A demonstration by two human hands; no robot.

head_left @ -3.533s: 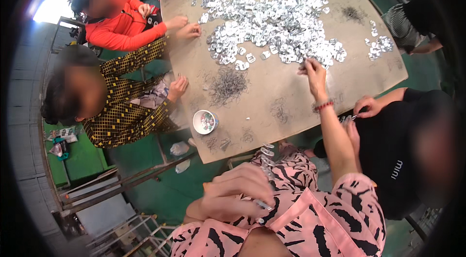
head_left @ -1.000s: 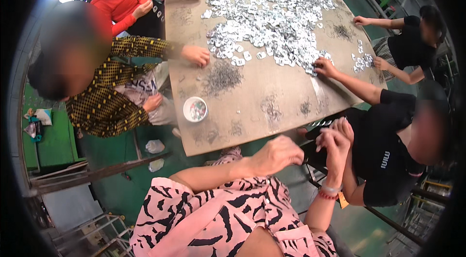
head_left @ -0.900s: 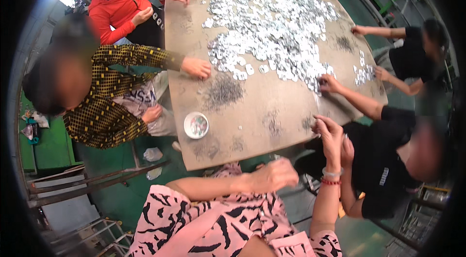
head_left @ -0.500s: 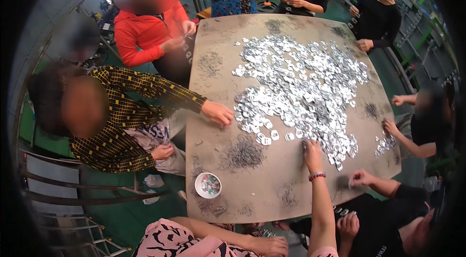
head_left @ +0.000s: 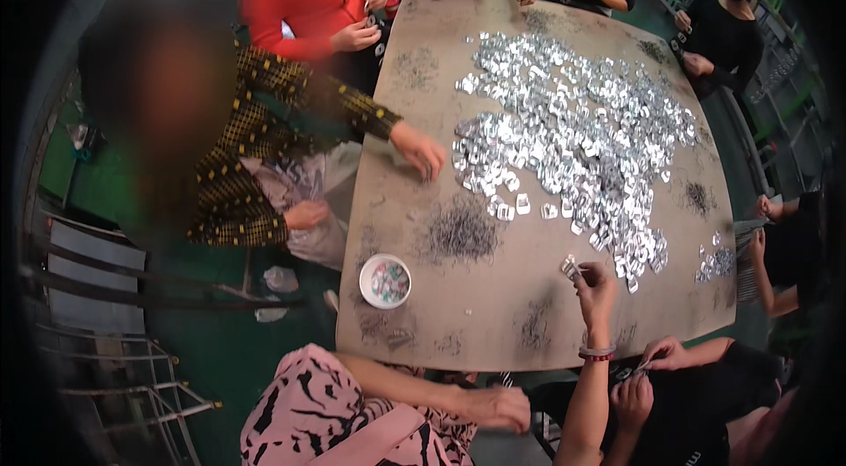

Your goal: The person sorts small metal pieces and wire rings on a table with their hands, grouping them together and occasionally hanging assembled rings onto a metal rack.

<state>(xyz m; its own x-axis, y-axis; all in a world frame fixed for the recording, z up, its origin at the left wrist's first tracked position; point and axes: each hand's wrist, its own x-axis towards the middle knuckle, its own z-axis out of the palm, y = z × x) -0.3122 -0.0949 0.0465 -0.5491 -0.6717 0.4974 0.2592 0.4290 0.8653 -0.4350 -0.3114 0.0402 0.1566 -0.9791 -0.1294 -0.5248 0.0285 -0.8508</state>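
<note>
My right hand (head_left: 595,283) is raised over the near part of the worktop (head_left: 493,325), fingers pinched on a small silvery metal piece (head_left: 570,268) that sits at my fingertips, on the side of the hand toward the big heap of silvery pieces (head_left: 573,131). The heap's near edge lies just beyond and to the right of that hand. My left hand (head_left: 498,406) hangs below the worktop's near edge, over my lap, loosely curled; I cannot tell whether it holds anything. A small round bowl (head_left: 385,280) stands well to the left of my right hand, and a dark pile of fine bits (head_left: 458,233) lies between them.
</note>
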